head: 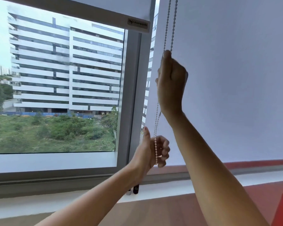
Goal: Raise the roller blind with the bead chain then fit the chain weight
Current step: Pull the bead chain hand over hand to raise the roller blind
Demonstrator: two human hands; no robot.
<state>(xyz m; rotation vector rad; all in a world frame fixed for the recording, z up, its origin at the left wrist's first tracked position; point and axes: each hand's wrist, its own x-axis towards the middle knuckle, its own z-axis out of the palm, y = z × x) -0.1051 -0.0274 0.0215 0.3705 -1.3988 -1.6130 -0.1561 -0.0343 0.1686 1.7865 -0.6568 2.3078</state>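
While both hands work the white plastic bead chain (173,26), two strands visible running down from the top edge in front of the pale grey fabric roller blind (235,79). Right hand (171,82) high up, grip closed in a fist around both strands. Left hand (151,152) lower down, thumb up, fingers loosely curled, lower chain loop draped across palm and hooked over the fingers; grip only partly closed on it. Between the hands, two strands hanging just left of the right wrist.

Two blinds counted: right one down almost to the sill, red wall strip showing under its bottom edge; second blind (121,7) on the left raised, grey bottom bar with a small logo label (138,23) at its right end. Grey window frame post (135,95) between them. White multi-storey building (67,66) and green scrub outside.

Two small cylinders on the white window sill (162,191), one black (136,189), one silvery (129,192), partly hidden behind the left wrist; cannot tell what they are. Wooden worktop (153,212) below.
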